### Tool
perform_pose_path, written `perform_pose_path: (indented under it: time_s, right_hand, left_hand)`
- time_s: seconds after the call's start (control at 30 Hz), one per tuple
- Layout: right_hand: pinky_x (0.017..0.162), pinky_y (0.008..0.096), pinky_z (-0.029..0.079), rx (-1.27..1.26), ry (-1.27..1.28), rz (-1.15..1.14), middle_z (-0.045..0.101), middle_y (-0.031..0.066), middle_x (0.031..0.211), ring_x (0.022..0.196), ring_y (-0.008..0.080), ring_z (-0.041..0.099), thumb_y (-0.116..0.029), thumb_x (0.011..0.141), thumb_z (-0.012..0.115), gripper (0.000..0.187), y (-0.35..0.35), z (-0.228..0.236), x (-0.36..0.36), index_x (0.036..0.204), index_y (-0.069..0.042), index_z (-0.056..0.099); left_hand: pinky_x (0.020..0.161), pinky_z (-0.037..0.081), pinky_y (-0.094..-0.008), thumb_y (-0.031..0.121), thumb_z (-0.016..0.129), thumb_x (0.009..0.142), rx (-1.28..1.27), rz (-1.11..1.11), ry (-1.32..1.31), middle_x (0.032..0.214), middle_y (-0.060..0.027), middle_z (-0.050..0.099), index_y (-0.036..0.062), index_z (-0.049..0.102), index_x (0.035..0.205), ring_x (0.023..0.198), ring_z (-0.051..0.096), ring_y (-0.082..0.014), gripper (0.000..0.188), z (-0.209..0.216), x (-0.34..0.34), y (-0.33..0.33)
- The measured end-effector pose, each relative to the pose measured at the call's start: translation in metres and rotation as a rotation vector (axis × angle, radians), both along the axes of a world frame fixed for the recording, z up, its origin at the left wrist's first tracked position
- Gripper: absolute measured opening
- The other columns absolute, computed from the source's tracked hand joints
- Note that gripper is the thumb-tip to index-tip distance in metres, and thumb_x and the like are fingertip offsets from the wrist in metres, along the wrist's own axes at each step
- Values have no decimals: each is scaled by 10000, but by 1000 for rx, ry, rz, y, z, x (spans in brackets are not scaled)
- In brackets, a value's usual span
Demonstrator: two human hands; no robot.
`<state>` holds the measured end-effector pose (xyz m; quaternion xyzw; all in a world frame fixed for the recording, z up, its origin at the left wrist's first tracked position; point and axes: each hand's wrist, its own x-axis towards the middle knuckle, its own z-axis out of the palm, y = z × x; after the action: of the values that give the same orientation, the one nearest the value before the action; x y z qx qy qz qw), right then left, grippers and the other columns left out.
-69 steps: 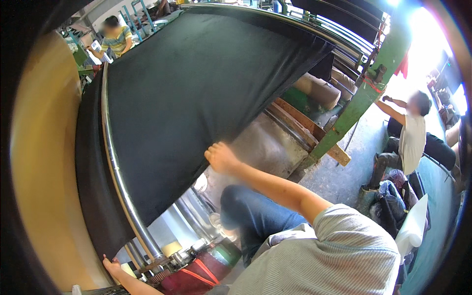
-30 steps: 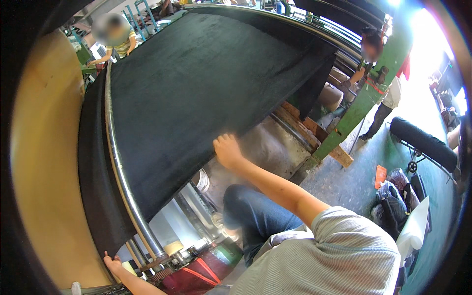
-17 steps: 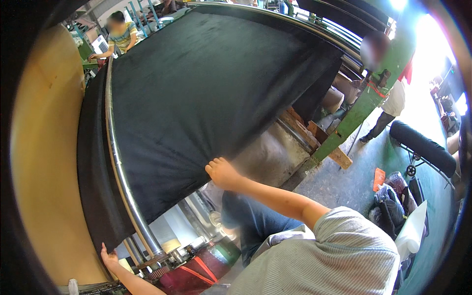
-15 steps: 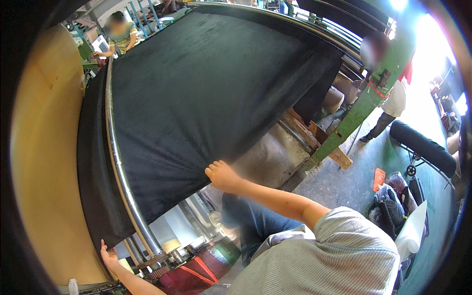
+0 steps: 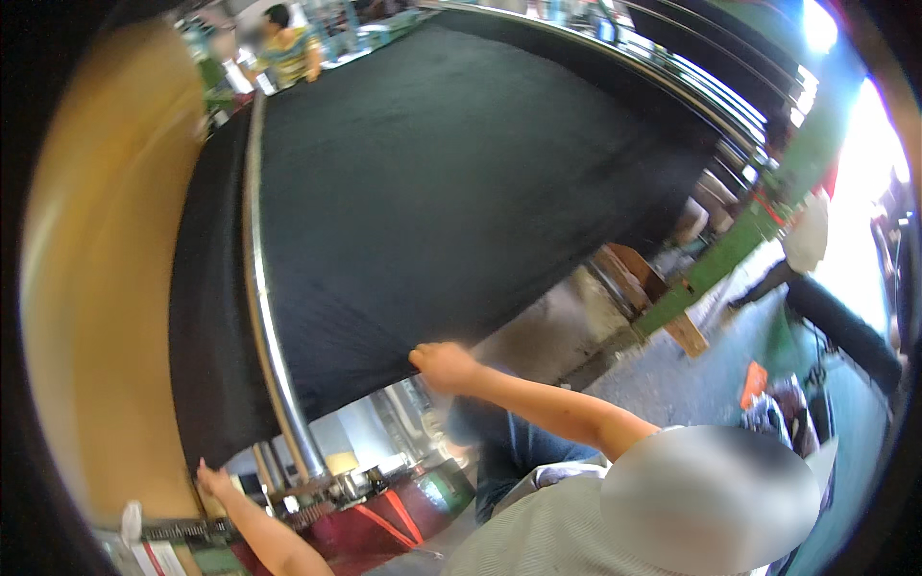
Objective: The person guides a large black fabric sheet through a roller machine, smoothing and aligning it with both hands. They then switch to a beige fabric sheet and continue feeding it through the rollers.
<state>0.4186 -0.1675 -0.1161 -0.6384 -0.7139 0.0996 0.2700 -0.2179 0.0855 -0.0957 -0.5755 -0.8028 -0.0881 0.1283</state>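
Observation:
A wide sheet of black fabric stretches away from me and passes over a shiny metal bar on the left. My right hand is closed on the fabric's near edge, with faint creases fanning out from the grip. Farther left, beyond the bar, my left hand is at the lower corner of the hanging fabric. Its fingers seem to pinch the edge there, though blur softens them.
A large tan curved surface rises at the left. Machine gears lie below the bar's near end. On the right stand a green frame post, a black roll and bags. A person in a striped shirt is at the far left.
The view has shifted, so the fabric, bar and post appear farther right. Creases near my right hand look fainter, and the fabric lies smoother. Both hands stay at the fabric's edge.

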Motion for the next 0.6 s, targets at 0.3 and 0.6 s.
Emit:
perform_pose_path:
  time_s: [0.3, 0.6]
  right_hand:
    - [602, 461, 483, 107, 27, 96, 549, 165, 801, 699, 354, 586, -122, 774, 550, 146, 11, -21, -17, 862, -32, 476]
    - [568, 431, 500, 160, -21, 67, 547, 146, 864, 675, 338, 604, -100, 758, 582, 270, 26, -1, -4, 1006, -51, 486]
  left_hand:
    - [613, 473, -366, 201, 625, 817, 622, 598, -1668, 939, -74, 638, 62, 678, 922, 744, 548, -231, 181, 10, 31, 12]
    - [711, 398, -387, 170, 474, 786, 415, 345, -1746, 1173, -33, 526, 227, 650, 1115, 964, 451, -258, 377, -7, 44, 26]
